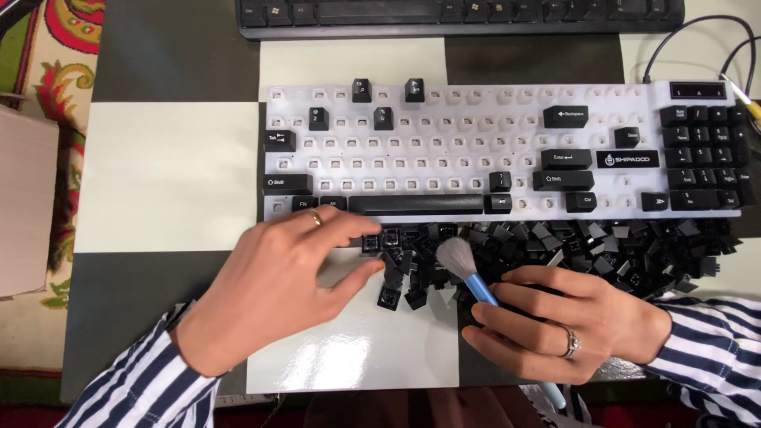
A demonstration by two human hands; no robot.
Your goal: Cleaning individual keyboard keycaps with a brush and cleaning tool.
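Note:
A white keyboard base (pixel 476 143) lies across the table with most keycaps off and a few black ones still on. In front of it sits a long heap of loose black keycaps (pixel 602 250). My left hand (pixel 277 285) rests flat at the heap's left end, fingertips touching a keycap (pixel 372 242); I cannot tell if it grips one. My right hand (pixel 555 321) is shut on a blue-handled brush (pixel 476 285), its grey bristles (pixel 454 257) resting on the keycaps.
A second black keyboard (pixel 460 14) lies along the far edge. Cables (pixel 713 40) run at the top right. The table top (pixel 166 166) is a black and white checkered sheet. A cardboard box (pixel 24 198) stands at the left, on a patterned rug.

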